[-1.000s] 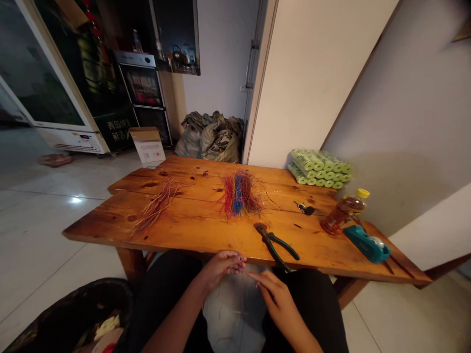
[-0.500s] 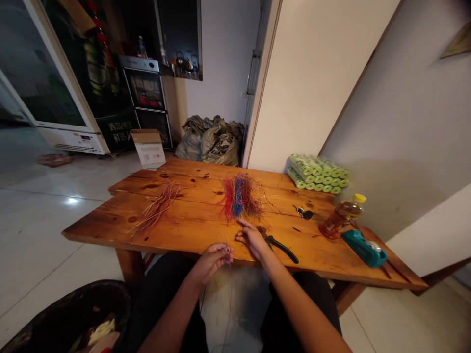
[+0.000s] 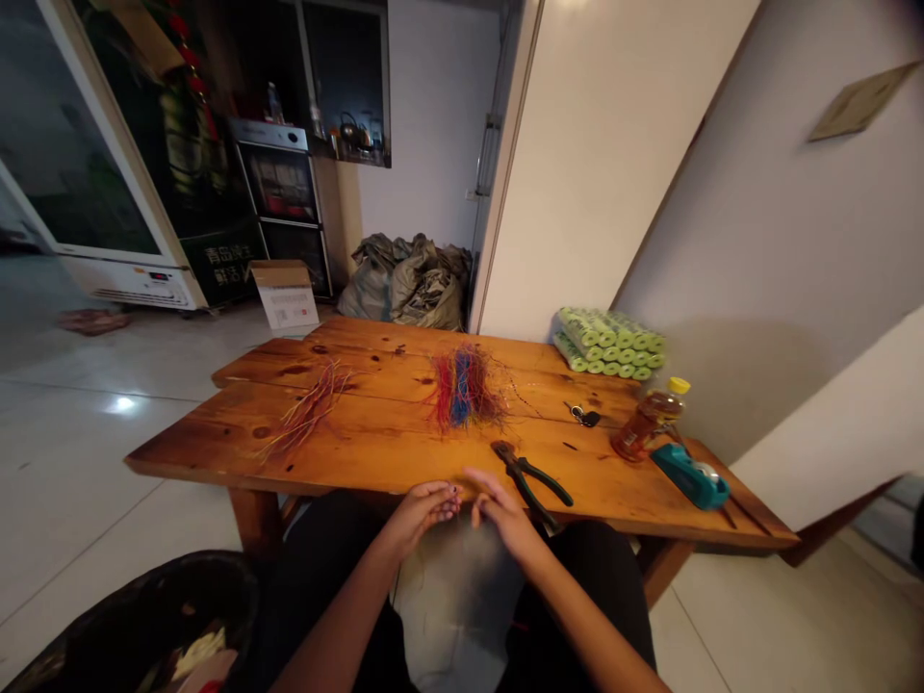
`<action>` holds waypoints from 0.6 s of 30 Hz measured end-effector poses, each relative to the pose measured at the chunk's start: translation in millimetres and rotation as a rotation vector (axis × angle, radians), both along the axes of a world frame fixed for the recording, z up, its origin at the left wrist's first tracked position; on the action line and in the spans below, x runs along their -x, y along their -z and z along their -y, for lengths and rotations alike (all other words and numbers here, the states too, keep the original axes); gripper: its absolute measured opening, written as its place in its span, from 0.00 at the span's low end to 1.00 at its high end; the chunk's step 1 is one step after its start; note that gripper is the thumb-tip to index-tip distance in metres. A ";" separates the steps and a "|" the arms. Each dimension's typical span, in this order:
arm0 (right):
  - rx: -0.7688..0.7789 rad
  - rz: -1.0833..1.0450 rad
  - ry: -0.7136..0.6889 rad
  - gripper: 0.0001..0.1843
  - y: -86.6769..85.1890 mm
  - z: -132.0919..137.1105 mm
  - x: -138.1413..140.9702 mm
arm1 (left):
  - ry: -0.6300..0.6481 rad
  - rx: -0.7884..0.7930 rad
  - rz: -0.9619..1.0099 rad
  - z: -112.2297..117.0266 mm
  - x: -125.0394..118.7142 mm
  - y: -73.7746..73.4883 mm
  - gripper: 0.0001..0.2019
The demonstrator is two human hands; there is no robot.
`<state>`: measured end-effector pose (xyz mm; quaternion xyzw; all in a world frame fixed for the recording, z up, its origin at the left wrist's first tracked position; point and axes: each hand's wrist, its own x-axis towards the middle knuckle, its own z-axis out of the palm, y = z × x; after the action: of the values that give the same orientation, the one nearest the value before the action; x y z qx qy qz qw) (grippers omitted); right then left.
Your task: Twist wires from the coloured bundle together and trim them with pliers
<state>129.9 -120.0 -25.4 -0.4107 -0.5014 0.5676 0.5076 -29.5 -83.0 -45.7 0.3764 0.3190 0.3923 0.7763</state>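
Note:
My left hand (image 3: 423, 507) and my right hand (image 3: 500, 508) meet at the near edge of the wooden table (image 3: 375, 452), fingertips close together. Both are curled in a pinch; what they pinch is too thin to name. Just beyond my right hand lie dark-handled pliers (image 3: 530, 476). Farther back in the middle sits a heap of red, blue and yellow wires (image 3: 462, 390). A looser bunch of reddish strands (image 3: 307, 414) lies to the left.
On the table's right stand a bottle of amber liquid (image 3: 648, 419), a teal tool (image 3: 689, 474), keys (image 3: 581, 415) and a pack of green rolls (image 3: 606, 340). A dark bin (image 3: 144, 616) sits at lower left. Sacks (image 3: 408, 274) and a cardboard box (image 3: 285, 292) lie beyond.
My right hand went out toward the wire heap half a second ago and has now drawn back to meet my left hand at the table edge.

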 end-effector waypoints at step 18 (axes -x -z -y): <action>-0.109 0.700 -0.437 0.25 -66.2 189.5 -20.3 | 0.059 0.172 -0.204 158.2 17.1 -53.9 0.18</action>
<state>150.2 -309.5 40.8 -0.4353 -0.7486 0.4606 0.1949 -46.7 -241.2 8.2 0.3557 0.4175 0.3002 0.7804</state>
